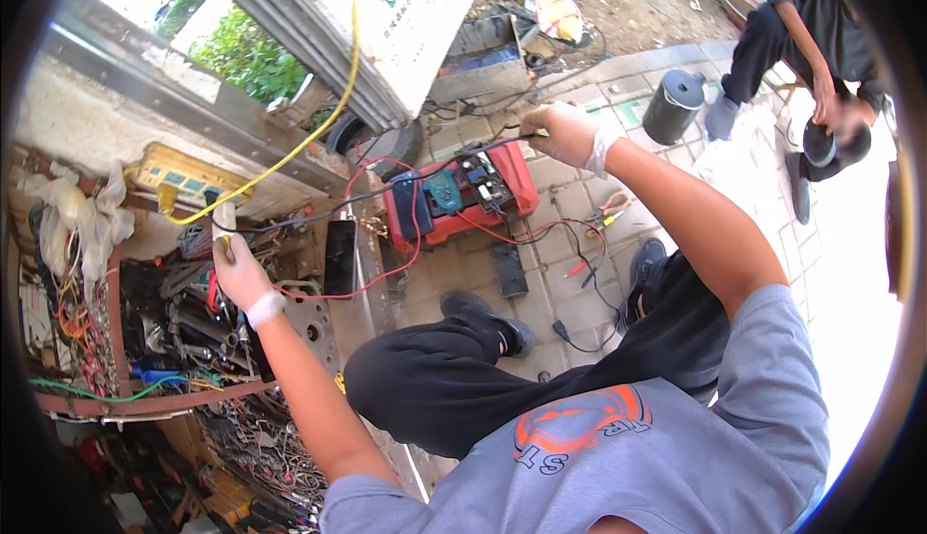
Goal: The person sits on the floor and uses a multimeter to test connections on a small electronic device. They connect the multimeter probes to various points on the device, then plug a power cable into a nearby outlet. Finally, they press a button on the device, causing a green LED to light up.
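Observation:
My left hand (241, 273), in a white glove, is closed on the black cable (319, 213) close to the yellow power strip (183, 175). A finger reaches up to the strip's lower edge; whether the cable's end sits in a socket is hard to make out. Out to the right, my gloved right hand (570, 138) pinches the same cable, which spans between both hands. Beneath it lies a red case (521, 179) with a teal panel (443, 192), a dark blue flat box (411, 205) and an opened black-and-white unit (485, 179). A yellow cord (323, 128) hangs down to the strip.
Scrap wires and metal parts (261, 437) crowd the shelves at left. On the paving lie a black block (510, 270), a black plug (560, 331) and red leads (577, 268). A grey lidded bin (673, 107) stands near a seated person (821, 42) at upper right.

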### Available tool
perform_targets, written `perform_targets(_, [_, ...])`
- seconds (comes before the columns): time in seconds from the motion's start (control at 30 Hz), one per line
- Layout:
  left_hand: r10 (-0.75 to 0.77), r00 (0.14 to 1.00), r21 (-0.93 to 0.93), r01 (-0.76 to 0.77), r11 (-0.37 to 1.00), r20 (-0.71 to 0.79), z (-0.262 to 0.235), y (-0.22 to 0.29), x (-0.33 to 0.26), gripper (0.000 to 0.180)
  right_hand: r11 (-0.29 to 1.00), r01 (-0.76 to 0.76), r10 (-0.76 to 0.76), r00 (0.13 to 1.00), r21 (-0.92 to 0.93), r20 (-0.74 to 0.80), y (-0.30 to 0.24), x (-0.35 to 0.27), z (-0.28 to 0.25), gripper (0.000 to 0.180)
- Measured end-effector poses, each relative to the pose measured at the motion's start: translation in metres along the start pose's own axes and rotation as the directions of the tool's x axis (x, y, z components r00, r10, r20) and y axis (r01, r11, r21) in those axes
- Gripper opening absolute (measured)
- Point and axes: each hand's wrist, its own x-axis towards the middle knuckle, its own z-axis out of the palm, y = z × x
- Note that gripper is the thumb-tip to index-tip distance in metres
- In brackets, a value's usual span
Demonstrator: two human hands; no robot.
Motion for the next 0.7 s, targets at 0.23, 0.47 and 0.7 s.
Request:
perform_targets(0.23, [0.371,0.086,-0.309,-0.401,0.863,0.925,-0.017,0.147,-0.135,0.041,0.994,0.009,0.003,0.994,-0.113,0.106,0.001,0.006,0.026,0.024])
perform_targets(0.47, [0.214,-0.663,-0.581,-0.4,0.709,0.718,0.038,0.18,-0.259,0.034,0.986,0.163,-0.161,0.985,-0.028,0.06,-0.025,-0.017,-0.004,0.026])
perform_targets(0.7, [0.143,-0.673,-0.615,-0.542,0.573,0.726,0.038,0.15,-0.281,0.033,0.394,0.209,-0.878,0.372,0.895,0.3,-0.094,-0.124,-0.109,0.032])
